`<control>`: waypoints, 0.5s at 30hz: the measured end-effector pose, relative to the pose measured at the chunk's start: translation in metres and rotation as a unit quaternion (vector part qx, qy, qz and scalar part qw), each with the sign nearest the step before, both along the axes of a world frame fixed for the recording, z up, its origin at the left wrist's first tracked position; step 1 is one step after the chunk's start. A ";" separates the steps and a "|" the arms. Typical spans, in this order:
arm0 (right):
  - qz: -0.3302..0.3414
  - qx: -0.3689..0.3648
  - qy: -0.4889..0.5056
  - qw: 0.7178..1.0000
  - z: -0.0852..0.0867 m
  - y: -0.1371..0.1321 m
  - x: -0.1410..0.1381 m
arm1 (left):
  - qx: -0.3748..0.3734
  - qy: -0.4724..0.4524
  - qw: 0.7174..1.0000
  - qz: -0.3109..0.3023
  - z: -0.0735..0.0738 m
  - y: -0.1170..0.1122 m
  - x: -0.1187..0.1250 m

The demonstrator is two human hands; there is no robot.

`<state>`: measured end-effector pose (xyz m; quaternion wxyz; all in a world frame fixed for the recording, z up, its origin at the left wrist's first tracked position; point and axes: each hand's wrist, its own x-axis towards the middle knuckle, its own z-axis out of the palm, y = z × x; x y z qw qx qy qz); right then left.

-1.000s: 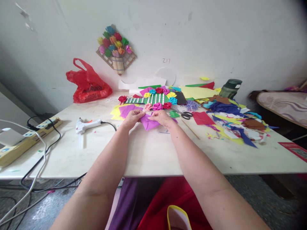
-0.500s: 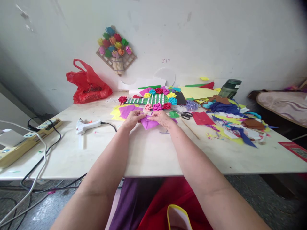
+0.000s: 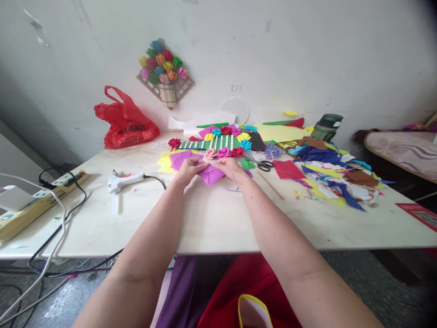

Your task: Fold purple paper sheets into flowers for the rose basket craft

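Observation:
Between my hands is a piece of purple crepe paper [image 3: 210, 176], its lower corner hanging toward me. My left hand [image 3: 190, 170] pinches its left side, and my right hand [image 3: 231, 168] pinches its right side. Just beyond lies a green guitar-shaped craft [image 3: 228, 142] with white strips, edged with several coloured paper roses. More purple paper [image 3: 182, 157] and yellow paper [image 3: 165, 165] lie beyond my left hand. Right of my right hand are a green paper scrap [image 3: 247, 164], black-handled scissors [image 3: 265, 166] and a thin wooden stick [image 3: 271, 183].
A white glue gun [image 3: 123, 181] lies at left, near a power strip [image 3: 44, 200] with cables. A red plastic bag [image 3: 128, 125] stands at back left. Red paper [image 3: 289, 170], purple yarn [image 3: 273, 151], heaped scraps [image 3: 327, 161] and a green bottle [image 3: 327, 127] are at right.
Both hands stay almost in place, still pinching the purple paper. The paper's surface between the fingers has shifted slightly; nothing else on the table has moved.

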<state>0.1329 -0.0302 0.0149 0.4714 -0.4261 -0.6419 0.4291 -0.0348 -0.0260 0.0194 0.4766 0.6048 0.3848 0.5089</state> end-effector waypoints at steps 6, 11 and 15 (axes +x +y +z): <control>-0.048 0.015 0.020 0.999 -0.002 0.004 0.002 | -0.047 -0.097 0.994 0.033 -0.002 0.007 -0.003; -0.045 0.008 0.051 0.998 0.000 0.003 0.002 | -0.142 -0.137 0.980 -0.028 -0.004 0.007 -0.006; -0.030 -0.002 0.061 0.998 0.002 0.002 0.002 | -0.155 -0.103 0.978 -0.096 -0.006 0.006 -0.004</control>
